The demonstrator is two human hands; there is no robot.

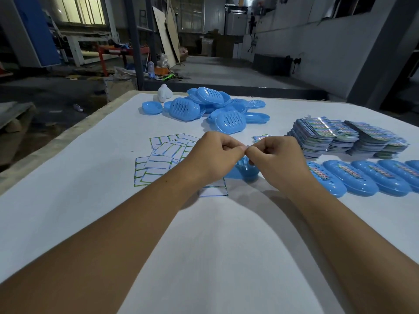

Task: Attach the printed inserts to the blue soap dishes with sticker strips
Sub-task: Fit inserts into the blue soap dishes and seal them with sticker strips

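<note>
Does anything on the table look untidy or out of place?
Mostly orderly. The unfinished blue soap dishes lie in a loose heap at the far side, some upside down. The white sticker sheets are scattered and overlapping. The finished dishes form a neat row.

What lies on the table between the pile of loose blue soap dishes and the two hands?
In the head view, the cloth between the pile of loose soap dishes and the left hand and right hand is mostly bare; only one small printed insert lies there.
</note>
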